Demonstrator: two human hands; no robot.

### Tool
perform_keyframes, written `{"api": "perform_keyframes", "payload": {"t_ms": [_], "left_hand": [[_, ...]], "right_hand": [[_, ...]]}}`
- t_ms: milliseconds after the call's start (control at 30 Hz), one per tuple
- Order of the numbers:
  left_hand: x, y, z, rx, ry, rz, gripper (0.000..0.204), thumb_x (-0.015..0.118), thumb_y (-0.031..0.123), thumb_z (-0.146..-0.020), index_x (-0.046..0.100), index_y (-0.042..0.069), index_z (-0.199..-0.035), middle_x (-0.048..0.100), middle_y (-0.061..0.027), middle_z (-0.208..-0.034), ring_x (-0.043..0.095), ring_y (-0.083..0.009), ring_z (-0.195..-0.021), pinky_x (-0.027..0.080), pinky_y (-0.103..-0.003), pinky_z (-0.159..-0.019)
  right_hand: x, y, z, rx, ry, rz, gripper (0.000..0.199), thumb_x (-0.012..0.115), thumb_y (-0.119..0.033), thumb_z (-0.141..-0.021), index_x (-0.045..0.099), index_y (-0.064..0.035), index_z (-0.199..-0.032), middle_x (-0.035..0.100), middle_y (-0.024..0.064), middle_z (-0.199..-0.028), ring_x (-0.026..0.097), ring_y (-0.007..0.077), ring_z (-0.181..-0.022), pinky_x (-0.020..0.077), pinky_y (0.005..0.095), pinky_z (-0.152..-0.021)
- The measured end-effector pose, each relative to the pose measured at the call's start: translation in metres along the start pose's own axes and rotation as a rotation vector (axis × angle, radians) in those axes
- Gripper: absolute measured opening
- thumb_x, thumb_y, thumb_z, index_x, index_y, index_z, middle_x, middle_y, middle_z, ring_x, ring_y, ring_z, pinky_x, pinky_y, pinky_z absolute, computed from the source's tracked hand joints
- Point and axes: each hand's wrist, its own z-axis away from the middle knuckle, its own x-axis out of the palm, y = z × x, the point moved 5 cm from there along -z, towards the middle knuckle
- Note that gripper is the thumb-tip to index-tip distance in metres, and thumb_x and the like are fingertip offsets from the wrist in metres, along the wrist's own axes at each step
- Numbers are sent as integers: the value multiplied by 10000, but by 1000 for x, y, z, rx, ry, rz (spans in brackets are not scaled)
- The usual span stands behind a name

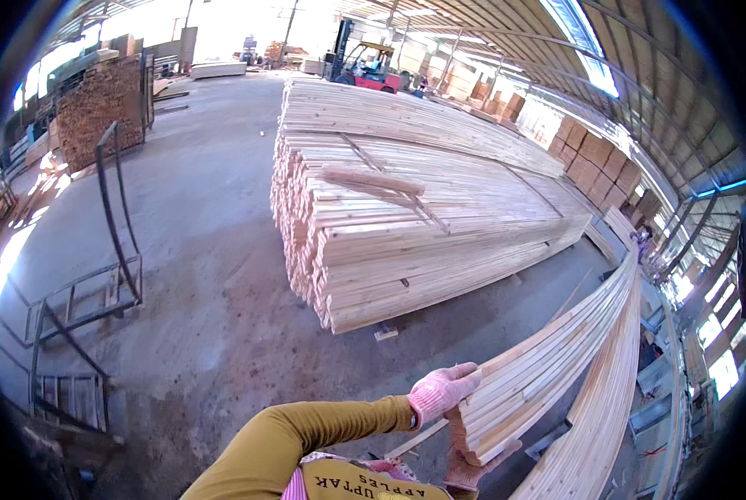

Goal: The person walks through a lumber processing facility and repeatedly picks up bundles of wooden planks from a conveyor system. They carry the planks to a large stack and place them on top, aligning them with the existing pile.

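Observation:
A bundle of long, pale wooden strips [548, 367] stretches from my hands toward the far right. My left hand [445, 392], in a pink knit glove, grips the upper side of its near end, fingers laid over the edge. At the lower corner of that same end, my right hand [475, 468] is gloved too and cups the strips from below; part of it is hidden. Beside the bundle, on its right, runs a second layer of strips [593, 425].
A big stack of wooden strips [439, 200] stands ahead, with a loose piece [373, 179] on top. Metal frames [131, 275] are on the left. A forklift [364, 67] is at the back. Another person [642, 237] stands by the strips' far end.

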Motion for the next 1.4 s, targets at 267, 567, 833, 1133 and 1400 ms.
{"api": "perform_keyframes", "payload": {"t_ms": [267,567,833,1133,1400], "left_hand": [[-187,58,-85,55,54,142,531,667,336,-903,556,44,-1332,654,-35,-1106,574,-88,-990,466,-226,-852],[-386,136,-179,-38,10,315,446,634,234,-933,545,73,-1340,627,-9,-952,596,-108,-809,556,-280,-606],[-573,166,-263,33,-44,208,548,609,346,-943,491,41,-1383,637,-41,-986,584,-113,-821,498,-244,-698],[-778,203,-351,-13,-30,233,537,605,321,-939,493,20,-1370,625,-21,-1013,573,-94,-822,483,-234,-707],[-957,216,-445,-17,-24,126,557,618,350,-934,501,29,-1374,618,-10,-1026,559,-90,-886,463,-210,-745]], "right_hand": [[206,73,-77,466,78,-701,953,544,-755,-790,291,-164,-1493,350,101,-1494,379,287,-1335,377,482,-1082],[415,144,-177,508,192,-818,961,542,-805,-746,395,-145,-1429,502,113,-1350,531,304,-1194,495,505,-958],[581,227,-245,456,185,-536,915,539,-755,-794,341,-173,-1472,373,130,-1459,435,328,-1273,424,515,-1035],[731,368,-301,407,248,-406,844,494,-719,-853,378,-123,-1439,526,109,-1291,541,257,-1136,566,375,-797],[901,477,-386,519,345,-697,912,617,-740,-748,436,-105,-1376,550,123,-1248,588,286,-1031,567,443,-796]]}}
